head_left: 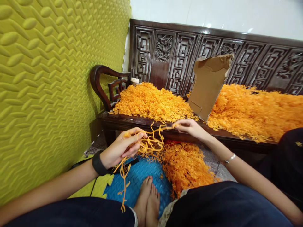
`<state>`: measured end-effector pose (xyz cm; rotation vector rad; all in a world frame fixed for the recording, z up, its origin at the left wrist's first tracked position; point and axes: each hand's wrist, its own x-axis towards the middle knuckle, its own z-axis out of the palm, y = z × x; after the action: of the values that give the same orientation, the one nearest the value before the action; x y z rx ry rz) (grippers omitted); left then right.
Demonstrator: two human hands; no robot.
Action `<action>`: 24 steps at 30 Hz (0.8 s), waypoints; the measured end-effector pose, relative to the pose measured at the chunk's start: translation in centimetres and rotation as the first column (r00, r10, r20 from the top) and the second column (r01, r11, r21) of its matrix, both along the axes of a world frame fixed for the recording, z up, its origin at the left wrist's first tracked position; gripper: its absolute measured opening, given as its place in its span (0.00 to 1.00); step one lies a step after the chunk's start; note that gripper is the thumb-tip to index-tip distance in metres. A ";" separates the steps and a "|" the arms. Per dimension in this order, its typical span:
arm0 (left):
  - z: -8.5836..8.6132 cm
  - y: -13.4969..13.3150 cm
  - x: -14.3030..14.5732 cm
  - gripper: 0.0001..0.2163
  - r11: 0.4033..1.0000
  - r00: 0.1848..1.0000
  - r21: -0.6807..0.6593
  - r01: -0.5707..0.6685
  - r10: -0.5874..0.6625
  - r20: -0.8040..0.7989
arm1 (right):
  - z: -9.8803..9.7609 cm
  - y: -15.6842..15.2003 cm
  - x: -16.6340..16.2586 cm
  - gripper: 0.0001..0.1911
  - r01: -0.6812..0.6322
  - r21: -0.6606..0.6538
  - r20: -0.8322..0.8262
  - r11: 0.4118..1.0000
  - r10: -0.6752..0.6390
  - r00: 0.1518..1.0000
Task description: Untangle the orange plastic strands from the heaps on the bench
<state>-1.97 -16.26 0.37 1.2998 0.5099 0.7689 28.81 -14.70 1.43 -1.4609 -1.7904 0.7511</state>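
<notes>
My left hand (121, 147) is closed around a bunch of orange plastic sprigs (148, 145), with a few strands trailing down toward my knee. My right hand (189, 126) pinches the tip of one sprig from the same bunch and holds it out to the right, just in front of the bench edge. A black band sits on my left wrist and a thin bracelet on my right. Below the hands, a loose heap of the same orange sprigs (187, 167) lies on the floor by my bare feet (148, 200).
A dark carved wooden bench (132, 121) stands ahead, with two big piles of orange sprigs (151, 102) on its seat. A torn cardboard sheet (208, 83) leans between them. A yellow padded wall (47, 78) is on the left. A blue foam mat (137, 176) covers the floor.
</notes>
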 end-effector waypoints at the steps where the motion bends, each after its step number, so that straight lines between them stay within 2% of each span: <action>1: 0.0 0.0 0.3 0.07 1.000 1.000 -0.014 -0.028 0.028 0.011 | -0.2 1.4 0.5 0.06 0.154 0.011 -0.043 0.988 -0.154 0.987; 3: 0.0 0.0 0.8 0.07 0.997 0.997 -0.026 -0.069 0.070 0.034 | -0.3 4.2 1.7 0.07 0.350 -0.022 -0.077 0.936 -0.351 0.933; 5: 0.1 0.0 0.9 0.08 0.995 0.994 -0.024 -0.093 0.094 0.060 | -0.2 6.4 2.9 0.07 0.444 -0.053 -0.072 0.895 -0.447 0.892; 8: 0.2 -0.1 0.9 0.07 0.992 0.988 -0.029 -0.123 0.126 0.086 | 0.0 8.3 4.2 0.06 0.530 -0.064 -0.071 0.846 -0.533 0.843; 11: 0.3 -0.2 1.0 0.08 0.987 0.983 -0.037 -0.157 0.159 0.093 | -0.1 8.3 3.2 0.11 0.527 -0.027 -0.094 0.850 -0.527 0.845; 14: 0.3 -0.1 1.1 0.09 0.986 0.981 -0.035 -0.164 0.167 0.101 | -0.4 6.2 -0.6 0.09 0.412 0.029 -0.143 0.911 -0.404 0.903; 16: 0.1 0.0 1.1 0.09 0.984 0.978 -0.030 -0.176 0.178 0.105 | -0.6 3.6 -4.0 0.03 0.273 0.090 -0.195 0.958 -0.251 0.948; 17: 0.1 0.0 1.1 0.09 0.981 0.975 -0.028 -0.190 0.192 0.108 | -0.7 2.1 -5.7 0.05 0.206 0.146 -0.227 0.968 -0.170 0.959; 19: 0.0 0.2 1.0 0.09 0.974 0.966 -0.034 -0.225 0.227 0.120 | -0.7 -1.0 -8.6 0.12 0.073 0.399 -0.331 0.914 0.070 0.941; 20: -0.1 0.3 1.0 0.08 0.971 0.962 -0.042 -0.237 0.241 0.130 | -0.7 -2.3 -9.7 0.17 -0.013 0.424 -0.289 0.906 0.149 0.946; 22: 0.0 0.3 0.9 0.08 0.969 0.957 -0.065 -0.238 0.245 0.154 | -0.6 -4.2 -11.2 0.19 -0.211 0.340 -0.113 0.916 0.263 0.958; 24: 0.1 0.1 0.9 0.07 0.973 0.957 -0.075 -0.219 0.229 0.177 | -0.7 -4.9 -12.0 0.14 -0.358 0.160 0.013 0.920 0.361 0.933</action>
<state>-1.09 -16.15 0.46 1.1181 0.5304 1.0472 16.77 -19.63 0.75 -1.0291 -2.0840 0.7739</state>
